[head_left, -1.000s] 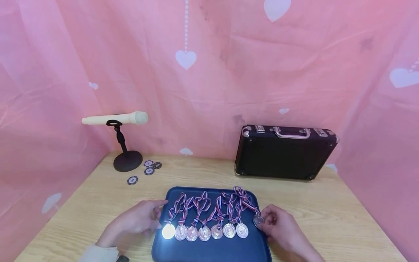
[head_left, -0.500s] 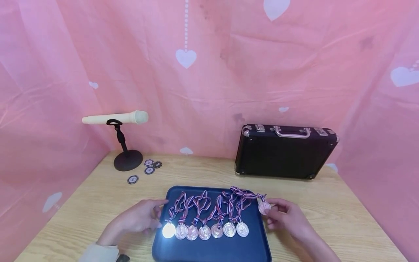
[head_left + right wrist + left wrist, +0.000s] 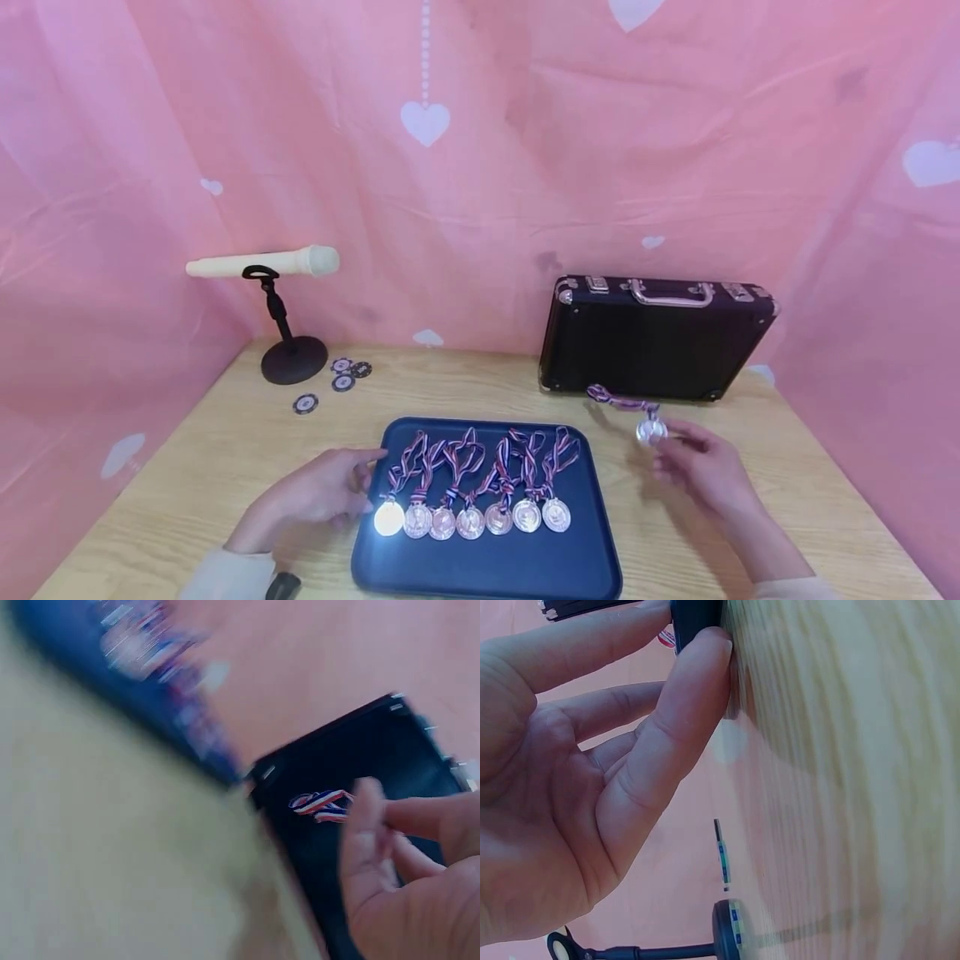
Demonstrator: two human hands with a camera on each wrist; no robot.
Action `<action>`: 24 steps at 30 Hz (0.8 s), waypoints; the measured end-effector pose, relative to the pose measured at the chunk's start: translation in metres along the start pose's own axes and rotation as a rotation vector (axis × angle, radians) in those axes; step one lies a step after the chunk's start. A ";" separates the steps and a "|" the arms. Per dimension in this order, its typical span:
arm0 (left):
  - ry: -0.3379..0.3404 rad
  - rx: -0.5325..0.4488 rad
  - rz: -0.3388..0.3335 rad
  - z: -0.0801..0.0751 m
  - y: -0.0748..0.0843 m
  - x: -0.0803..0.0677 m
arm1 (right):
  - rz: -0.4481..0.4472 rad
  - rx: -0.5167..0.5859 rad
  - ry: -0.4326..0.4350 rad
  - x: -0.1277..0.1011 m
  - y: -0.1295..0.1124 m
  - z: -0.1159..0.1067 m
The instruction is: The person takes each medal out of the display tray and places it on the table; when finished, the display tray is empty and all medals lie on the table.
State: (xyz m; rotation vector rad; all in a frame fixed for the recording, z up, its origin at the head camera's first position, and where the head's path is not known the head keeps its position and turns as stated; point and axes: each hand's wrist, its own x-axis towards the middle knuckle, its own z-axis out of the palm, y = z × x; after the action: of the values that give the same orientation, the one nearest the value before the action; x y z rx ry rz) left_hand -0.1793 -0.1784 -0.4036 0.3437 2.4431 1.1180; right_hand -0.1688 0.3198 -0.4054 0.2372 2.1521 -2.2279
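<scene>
Two hands: right (image 3: pixel 701 468) pinching a ribboned medal (image 3: pixel 651 431), left (image 3: pixel 318 497) loosely gripping the tray (image 3: pixel 487 567) edge; no legible writing

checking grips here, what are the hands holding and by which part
The right hand pinches a medal by its disc, ribbon trailing. The left hand grips the blue tray by its left rim.
</scene>
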 end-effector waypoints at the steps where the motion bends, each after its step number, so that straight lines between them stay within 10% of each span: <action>1: -0.001 0.002 0.007 0.000 0.000 -0.001 | 0.026 -0.101 -0.002 -0.002 0.004 0.000; 9: -0.004 -0.018 0.022 -0.004 -0.002 -0.004 | 0.060 -0.486 -0.154 -0.010 0.018 0.008; 24: -0.015 -0.029 0.029 0.000 -0.001 -0.001 | 0.070 -0.550 -0.155 -0.024 0.014 0.005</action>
State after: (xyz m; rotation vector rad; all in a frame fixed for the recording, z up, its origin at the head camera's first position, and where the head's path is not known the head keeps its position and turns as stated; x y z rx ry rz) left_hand -0.1779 -0.1794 -0.4042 0.3779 2.4141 1.1572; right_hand -0.1433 0.3124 -0.4163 0.1101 2.5046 -1.4790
